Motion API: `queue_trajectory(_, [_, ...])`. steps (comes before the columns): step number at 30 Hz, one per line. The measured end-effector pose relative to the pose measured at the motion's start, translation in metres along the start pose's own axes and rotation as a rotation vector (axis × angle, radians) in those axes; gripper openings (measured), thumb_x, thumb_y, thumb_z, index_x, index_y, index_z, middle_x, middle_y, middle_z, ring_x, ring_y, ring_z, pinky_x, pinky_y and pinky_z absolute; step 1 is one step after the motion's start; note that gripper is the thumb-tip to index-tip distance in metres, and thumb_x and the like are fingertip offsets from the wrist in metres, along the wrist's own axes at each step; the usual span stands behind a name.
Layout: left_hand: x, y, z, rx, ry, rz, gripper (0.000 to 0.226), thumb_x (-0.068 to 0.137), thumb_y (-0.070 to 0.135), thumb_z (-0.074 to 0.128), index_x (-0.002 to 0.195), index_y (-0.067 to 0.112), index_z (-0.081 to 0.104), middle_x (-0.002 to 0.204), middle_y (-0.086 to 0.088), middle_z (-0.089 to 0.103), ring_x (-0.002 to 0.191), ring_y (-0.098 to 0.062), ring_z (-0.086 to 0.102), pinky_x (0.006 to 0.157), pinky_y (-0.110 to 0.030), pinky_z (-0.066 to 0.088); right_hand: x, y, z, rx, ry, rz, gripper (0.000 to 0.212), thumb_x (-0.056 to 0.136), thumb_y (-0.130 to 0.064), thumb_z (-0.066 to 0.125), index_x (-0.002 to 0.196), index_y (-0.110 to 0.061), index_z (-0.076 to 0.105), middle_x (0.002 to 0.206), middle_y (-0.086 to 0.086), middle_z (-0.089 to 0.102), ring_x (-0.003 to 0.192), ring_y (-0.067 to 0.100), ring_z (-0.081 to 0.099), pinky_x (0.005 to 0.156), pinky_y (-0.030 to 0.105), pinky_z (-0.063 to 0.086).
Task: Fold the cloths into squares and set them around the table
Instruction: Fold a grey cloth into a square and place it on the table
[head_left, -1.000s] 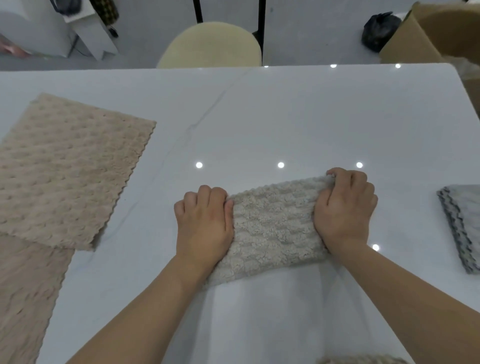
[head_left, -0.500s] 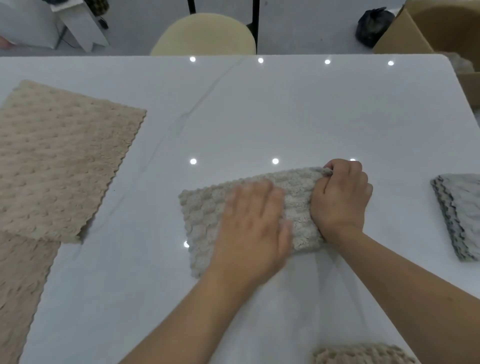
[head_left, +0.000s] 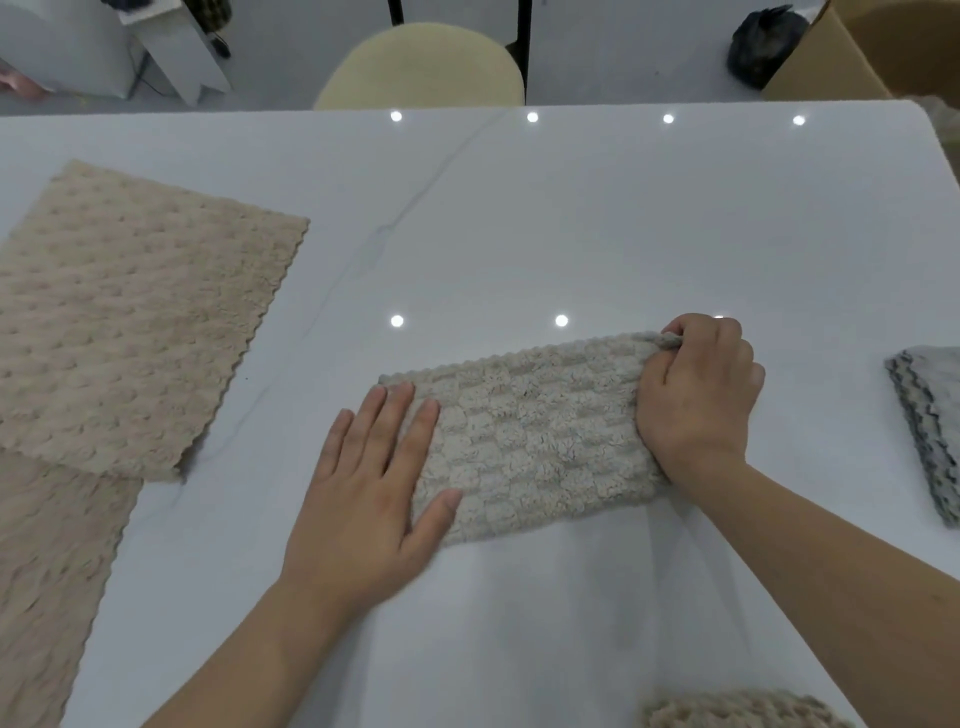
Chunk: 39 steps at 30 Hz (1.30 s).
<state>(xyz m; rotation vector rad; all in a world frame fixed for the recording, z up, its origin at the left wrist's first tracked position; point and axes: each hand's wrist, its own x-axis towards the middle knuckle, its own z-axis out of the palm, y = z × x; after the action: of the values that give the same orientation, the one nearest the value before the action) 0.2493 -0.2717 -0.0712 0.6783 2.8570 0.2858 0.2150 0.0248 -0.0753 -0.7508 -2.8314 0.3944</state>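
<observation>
Folded grey-beige cloth lies as a long band on the white table, near its middle and toward the near edge. Right hand grips the cloth's right end, fingers curled round the far corner. Left hand rests flat on the left end, fingers straight and together. Two tan cloths lie spread at left, overlapping. A folded grey cloth sits at the right edge, well apart. A cream chair stands beyond the table.

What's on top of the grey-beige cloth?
The left hand lies flat on the cloth's left end; the right hand grips its right end. The cloth beneath them is hidden.
</observation>
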Motion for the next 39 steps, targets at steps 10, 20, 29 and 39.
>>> queue_trajectory(10, [0.019,0.003,-0.005,-0.124,0.205,-0.192,0.053,0.098,0.051,0.033,0.145,0.028,0.041,0.146,0.006,0.038,0.132,-0.02,0.033,0.107,-0.039,0.024,-0.005,0.001,0.0,0.057,0.071,-0.028,0.029,0.089,-0.012,0.041,0.116,-0.014,0.052,0.113,0.007,0.051,0.098,0.028,0.047,0.086,0.037,0.028])
queue_trajectory(20, [0.057,0.0,-0.007,-0.321,0.462,-0.227,0.015,0.089,0.025,0.057,0.09,0.017,0.044,0.079,0.001,0.049,0.078,-0.024,0.043,0.076,-0.039,0.034,-0.014,-0.013,-0.017,0.104,0.138,0.002,0.045,0.087,-0.014,0.043,0.131,-0.015,0.044,0.13,0.01,0.042,0.114,0.029,0.043,0.095,0.039,0.027])
queue_trajectory(29, [-0.009,0.012,-0.008,-0.573,0.482,-0.291,0.03,0.094,0.011,0.057,0.115,0.029,0.046,0.052,0.011,0.04,0.054,-0.013,0.044,0.072,-0.043,0.042,-0.055,0.004,-0.004,-0.134,-0.322,-0.437,0.061,0.092,-0.058,0.016,0.151,-0.041,0.016,0.163,-0.005,0.002,0.149,0.019,-0.006,0.119,0.048,-0.004])
queue_trajectory(39, [-0.01,-0.003,-0.035,-0.836,0.081,-0.346,0.044,0.072,0.021,0.048,0.101,0.048,0.067,0.057,0.001,0.055,0.061,-0.01,0.047,0.064,-0.03,0.046,-0.038,0.005,-0.01,-0.088,-0.346,-0.532,0.073,0.087,-0.074,0.024,0.151,-0.042,0.015,0.163,-0.008,0.0,0.148,0.012,-0.011,0.12,0.046,-0.003])
